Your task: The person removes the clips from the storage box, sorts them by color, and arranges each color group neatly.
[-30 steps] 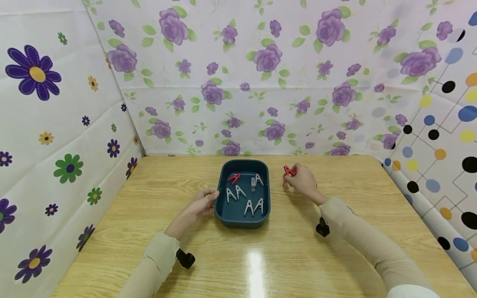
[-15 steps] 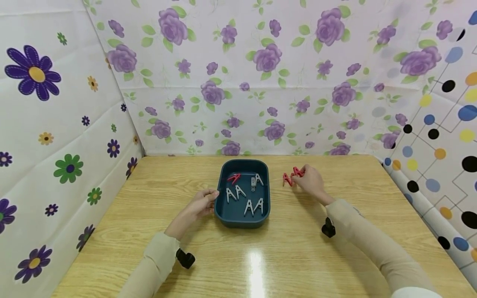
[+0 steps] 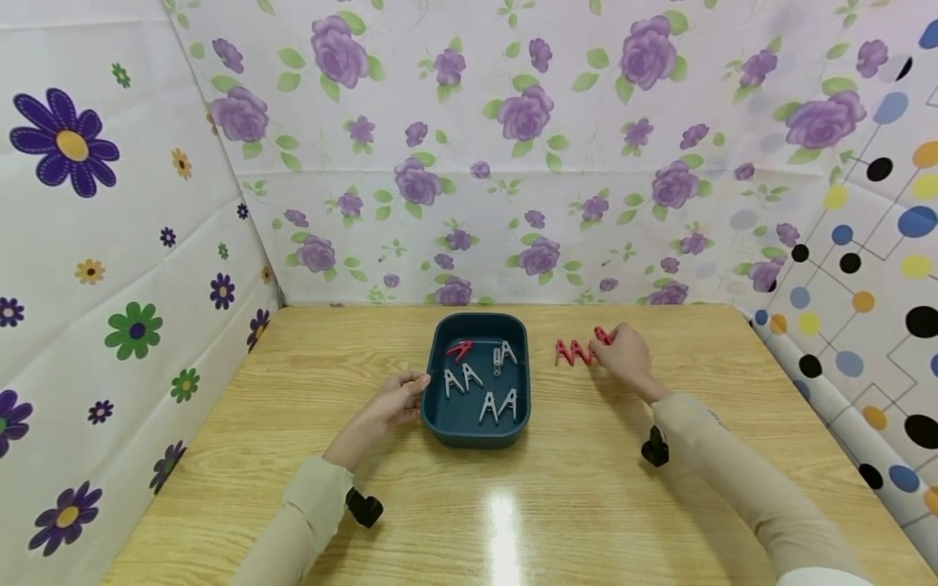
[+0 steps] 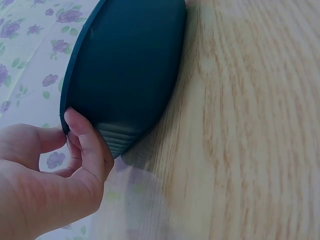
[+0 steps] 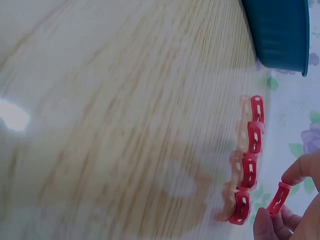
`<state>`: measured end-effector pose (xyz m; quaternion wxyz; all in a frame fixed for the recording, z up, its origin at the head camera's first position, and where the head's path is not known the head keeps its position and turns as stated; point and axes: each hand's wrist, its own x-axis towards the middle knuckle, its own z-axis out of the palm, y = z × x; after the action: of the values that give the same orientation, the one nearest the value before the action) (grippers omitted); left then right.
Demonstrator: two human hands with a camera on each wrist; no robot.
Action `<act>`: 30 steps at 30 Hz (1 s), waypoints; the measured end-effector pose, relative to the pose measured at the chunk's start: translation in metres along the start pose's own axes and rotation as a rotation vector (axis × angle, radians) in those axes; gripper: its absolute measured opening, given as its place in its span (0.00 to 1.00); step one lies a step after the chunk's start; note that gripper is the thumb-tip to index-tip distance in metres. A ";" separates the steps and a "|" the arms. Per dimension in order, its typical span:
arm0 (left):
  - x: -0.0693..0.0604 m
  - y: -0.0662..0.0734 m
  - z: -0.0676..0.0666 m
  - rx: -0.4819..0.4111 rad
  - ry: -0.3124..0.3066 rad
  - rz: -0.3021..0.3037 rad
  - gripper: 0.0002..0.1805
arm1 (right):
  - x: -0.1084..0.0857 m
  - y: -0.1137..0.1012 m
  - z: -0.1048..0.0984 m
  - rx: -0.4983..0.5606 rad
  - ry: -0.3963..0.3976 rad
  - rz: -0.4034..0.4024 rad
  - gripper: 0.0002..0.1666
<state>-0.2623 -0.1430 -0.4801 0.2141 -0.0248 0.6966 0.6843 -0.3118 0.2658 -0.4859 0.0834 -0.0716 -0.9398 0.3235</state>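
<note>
My left hand [image 3: 396, 397] pinches the left rim of a dark teal plastic tray [image 3: 479, 442]; thumb and fingers show on the rim in the left wrist view. Inside the tray lie several grey clothespins [image 3: 488, 407] and a red clothespin [image 3: 461, 350]. To the tray's right, my right hand [image 3: 624, 356] pinches another red clothespin [image 5: 278, 199] between thumb and fingers. It is held beside a row of red clothespins [image 5: 249, 171] on the table. From the head, the right end of that row is hidden behind the hand.
The wooden table [image 3: 440, 513] ends at a flowered cloth backdrop [image 3: 528, 203]. Patterned cloths also hang at the left [image 3: 139, 244] and right [image 3: 879, 325]. A small black wrist camera [image 3: 655, 448] hangs below the right sleeve.
My right hand has moved to the right along the row with the red clothespin, uncovering red clothespins at the row's left end. The left hand and tray have stayed put.
</note>
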 end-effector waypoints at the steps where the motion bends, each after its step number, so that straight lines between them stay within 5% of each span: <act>1: 0.000 0.000 0.000 0.003 0.002 -0.002 0.19 | 0.000 0.001 -0.001 -0.001 -0.003 0.004 0.19; 30: 0.001 0.003 0.001 -0.004 0.017 -0.025 0.17 | -0.001 0.022 -0.017 -0.047 -0.013 0.074 0.22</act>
<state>-0.2640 -0.1415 -0.4772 0.2166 -0.0398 0.6966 0.6828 -0.3053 0.2929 -0.4863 0.0636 -0.1061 -0.9444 0.3048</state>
